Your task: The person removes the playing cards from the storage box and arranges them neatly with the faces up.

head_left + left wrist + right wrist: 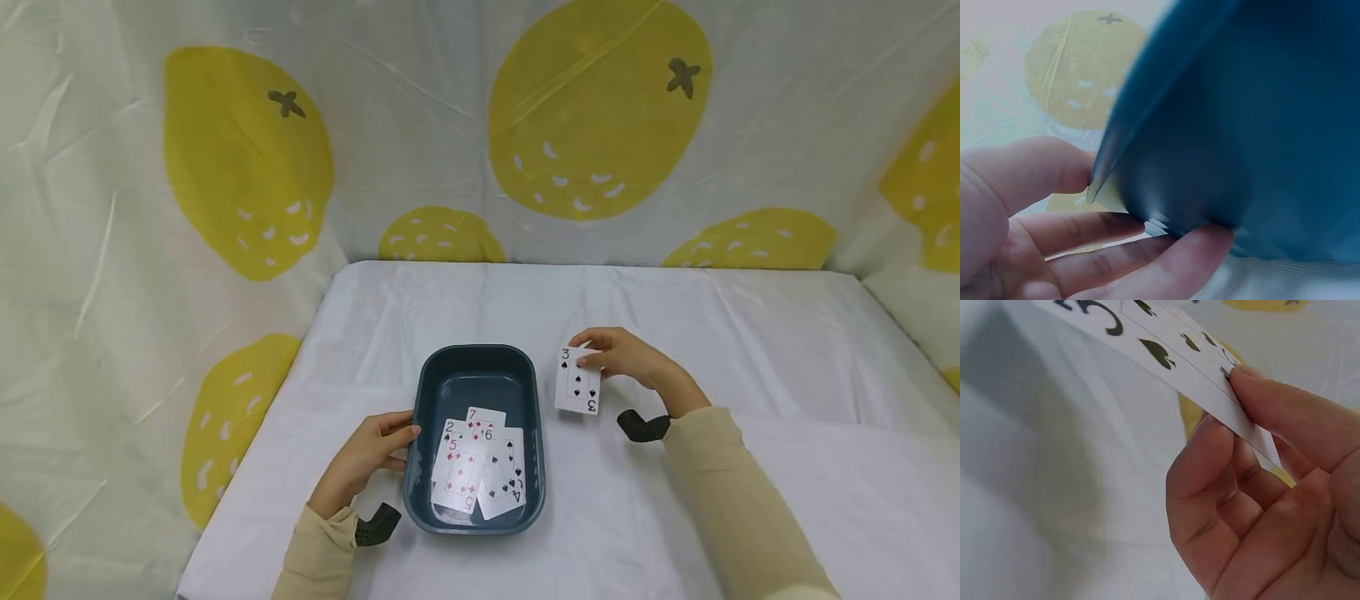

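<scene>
Working on a creased white tablecloth (832, 350). Walled in at back and sides by pale sheeting (420, 125), printed with big yellow lemons (592, 117). Pinching the 3 of spades (576, 385) between thumb and fingers of the right hand (630, 357), just right of the dark blue tray (483, 387). Looks white-faced, with a 3 in opposite corners, black spades down the middle and a thin inner border. Sits tilted; can't tell if clear of the cloth. Gripping the tray's left side with the left hand (366, 452), thumb at rim, fingers against outer wall. In tray, near end: overlapping cards (504, 471).
</scene>
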A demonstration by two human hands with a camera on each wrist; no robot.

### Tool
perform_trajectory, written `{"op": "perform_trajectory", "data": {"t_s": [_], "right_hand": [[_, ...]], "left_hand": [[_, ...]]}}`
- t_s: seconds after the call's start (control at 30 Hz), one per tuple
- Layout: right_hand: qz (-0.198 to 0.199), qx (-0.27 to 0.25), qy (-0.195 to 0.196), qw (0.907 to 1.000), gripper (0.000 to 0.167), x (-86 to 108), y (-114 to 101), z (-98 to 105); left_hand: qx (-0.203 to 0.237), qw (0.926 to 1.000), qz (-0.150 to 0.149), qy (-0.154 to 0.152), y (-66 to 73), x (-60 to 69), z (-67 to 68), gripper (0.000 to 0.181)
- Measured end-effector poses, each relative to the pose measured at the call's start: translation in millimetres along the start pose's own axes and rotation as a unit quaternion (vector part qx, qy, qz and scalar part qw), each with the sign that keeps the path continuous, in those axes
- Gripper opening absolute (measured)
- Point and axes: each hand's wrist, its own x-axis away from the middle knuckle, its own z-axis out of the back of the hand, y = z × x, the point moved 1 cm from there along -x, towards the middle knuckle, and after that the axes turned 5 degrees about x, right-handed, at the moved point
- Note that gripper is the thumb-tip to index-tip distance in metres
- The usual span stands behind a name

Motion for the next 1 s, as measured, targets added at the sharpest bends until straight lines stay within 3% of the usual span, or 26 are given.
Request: {"op": "perform_trajectory", "data": {"t_s": [0.13,0.23,0.3,0.47,0.57,0.77,1.0], "right_hand": [[-0.006,0.010,-0.035,0.9993,0.028,-1.4,15,-16],[0.022,0.036,-0.025,0.9988,0.021,-4.6,21,-26],[0.038,0.082,-0.004,0.9959,0.016,-6.6,24,-32],[0.046,0.216,0.036,0.9746,0.012,-9.2,25,-43],[0.050,0.255,0.048,0.9646,0.013,-9.3,23,-46],[0.054,0.282,0.054,0.9564,0.019,-8.7,17,-48],[0.059,0.279,0.053,0.9570,0.020,-6.9,8,-47]], "left_hand": [[0.002,1.0000,0.001,-0.001,-1.0,0.3,2.0,0.048],[0.006,1.0000,0.002,-0.001,-3.4,-0.6,2.5,0.047],[0.007,1.0000,0.005,0.001,-5.0,-0.6,2.6,0.046],[0.003,1.0000,0.008,0.004,-4.8,1.1,3.0,0.046],[0.003,1.0000,0.003,0.001,-2.3,2.3,3.1,0.048],[0.001,1.0000,0.004,0.008,-1.4,3.7,4.0,0.050],[-0.006,0.9998,0.010,0.016,-3.8,3.6,4.1,0.049]]}}
